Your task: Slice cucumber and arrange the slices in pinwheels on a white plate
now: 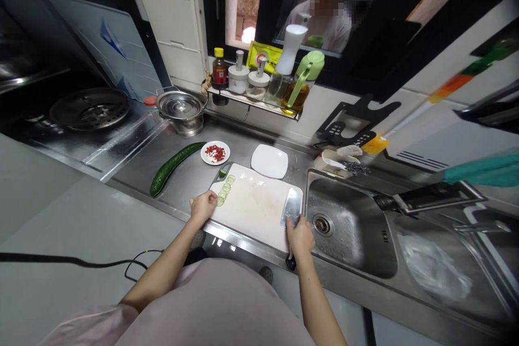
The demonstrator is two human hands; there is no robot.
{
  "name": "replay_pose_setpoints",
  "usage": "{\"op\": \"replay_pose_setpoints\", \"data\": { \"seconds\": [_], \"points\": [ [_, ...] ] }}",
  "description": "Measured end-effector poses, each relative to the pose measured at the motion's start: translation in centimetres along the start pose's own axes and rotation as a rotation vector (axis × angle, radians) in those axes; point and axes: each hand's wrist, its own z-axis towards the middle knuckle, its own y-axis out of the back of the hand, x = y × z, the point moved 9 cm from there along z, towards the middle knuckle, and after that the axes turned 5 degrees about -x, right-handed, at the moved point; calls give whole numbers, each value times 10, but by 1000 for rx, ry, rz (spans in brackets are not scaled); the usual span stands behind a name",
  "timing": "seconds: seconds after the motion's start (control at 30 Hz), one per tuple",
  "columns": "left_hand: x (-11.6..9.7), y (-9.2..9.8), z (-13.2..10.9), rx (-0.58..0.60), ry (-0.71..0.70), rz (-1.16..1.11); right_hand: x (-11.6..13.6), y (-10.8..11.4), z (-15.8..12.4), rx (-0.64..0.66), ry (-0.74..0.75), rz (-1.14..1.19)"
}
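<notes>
A white cutting board (pixel 251 208) lies on the steel counter. Along its left side runs a row of overlapping cucumber slices (pixel 226 190), with a dark green end piece (pixel 222 173) above them. My left hand (pixel 204 206) is at the near end of the row, its fingers pinched together by the nearest slice; whether they hold it is too small to tell. At the board's right edge, my right hand (pixel 300 235) grips a knife (pixel 291 206), its broad blade resting on the board and its black handle end showing below the hand.
A whole cucumber (pixel 170 166), a plate of chopped red pieces (pixel 215 153) and a white square plate (pixel 270 161) sit beyond the board. The sink (pixel 344 227) is right; a lidded pot (pixel 184 113) stands back left. A rack (pixel 251 98) holds bottles and jars.
</notes>
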Motion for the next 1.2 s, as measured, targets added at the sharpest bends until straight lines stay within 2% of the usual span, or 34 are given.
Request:
{"op": "replay_pose_setpoints", "data": {
  "seconds": [0.17, 0.37, 0.5, 0.63, 0.87, 1.07, 1.2],
  "points": [
    [-2, 1, -2, -30, -39, 74, 1, 1, -1, -3, -12, -30],
    [-8, 4, 4, -121, 25, -96, 4, 4, -4, -47, -5, -48],
    [-33, -2, 14, -197, -7, -272, 4, 9, -6, -99, -9, -52],
    [-71, -19, 28, -154, -107, -395, 14, 25, 1, -211, 75, -41],
    [-125, -51, 71, -37, -176, -376, 43, 49, 44, -256, 174, 36],
    [-148, -72, 115, -1, -118, -288, 76, 50, 98, -208, 212, 100],
    [-161, -84, 138, 47, -61, -115, 89, 42, 147, -162, 162, 189]
  ]
}}
